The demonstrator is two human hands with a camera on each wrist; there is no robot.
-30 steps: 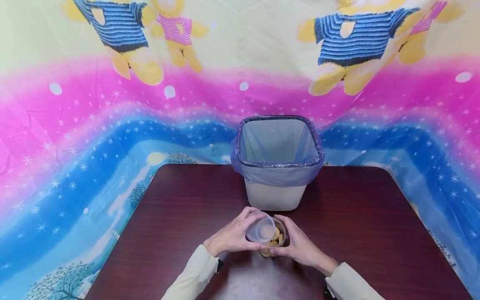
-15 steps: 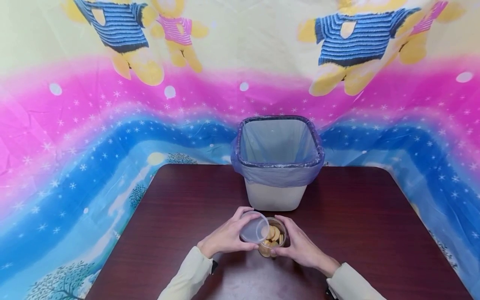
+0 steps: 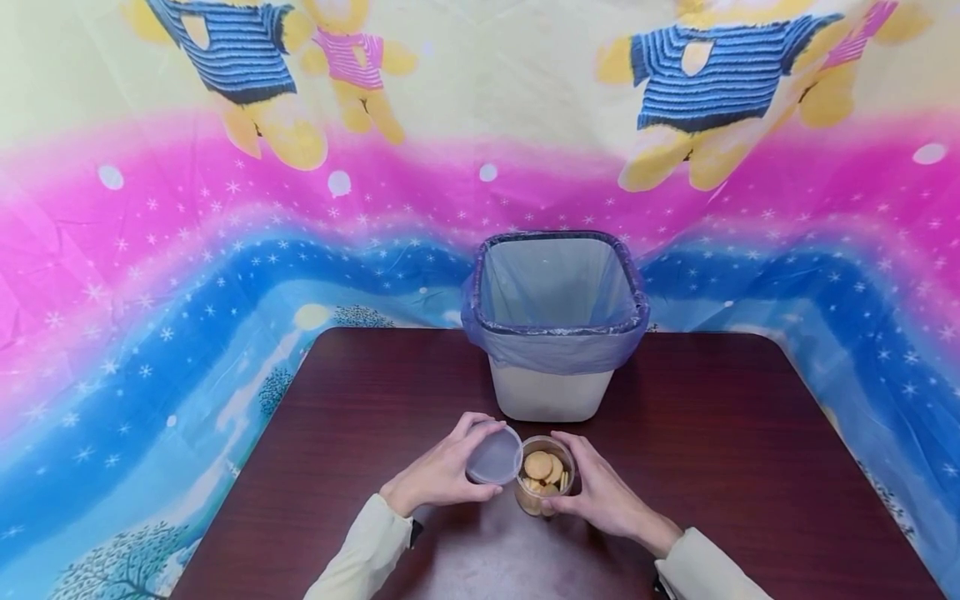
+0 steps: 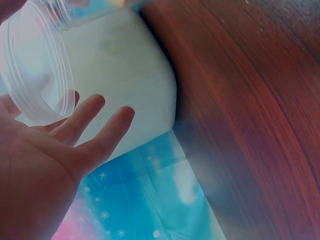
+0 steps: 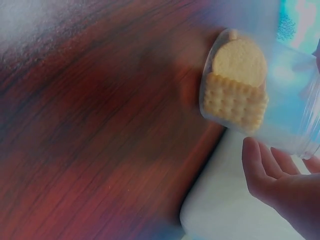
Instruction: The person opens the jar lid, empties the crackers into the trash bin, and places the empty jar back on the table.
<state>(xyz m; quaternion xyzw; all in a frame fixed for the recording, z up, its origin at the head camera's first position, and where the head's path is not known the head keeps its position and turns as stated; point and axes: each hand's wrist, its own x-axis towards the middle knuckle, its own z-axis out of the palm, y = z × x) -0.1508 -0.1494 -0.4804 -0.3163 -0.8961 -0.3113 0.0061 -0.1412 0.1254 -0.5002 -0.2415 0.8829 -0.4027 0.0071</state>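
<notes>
My left hand (image 3: 438,471) grips a round clear plastic lid (image 3: 495,454) by its edge, thumb below and fingers above. Just to its right, my right hand (image 3: 603,492) holds a clear plastic jar (image 3: 528,502) around its upper part. The jar's mouth is uncovered, and several round biscuits (image 3: 538,465) lie inside. Through the jar wall in the right wrist view, a rectangular scalloped biscuit (image 5: 235,102) shows below a round one. In the left wrist view the lid (image 4: 37,65) is tilted, its threaded rim against the fingers (image 4: 82,117).
A pale waste bin (image 3: 553,392) lined with a thin purple bag (image 3: 555,350) stands behind the hands at the back of the dark wooden table (image 3: 360,400). A patterned cloth backdrop (image 3: 465,150) with bears and snowflakes hangs behind and around the table.
The left hand has moved left with the lid, off the jar's mouth, so the biscuits inside are more exposed. The right hand and jar have stayed nearly in place.
</notes>
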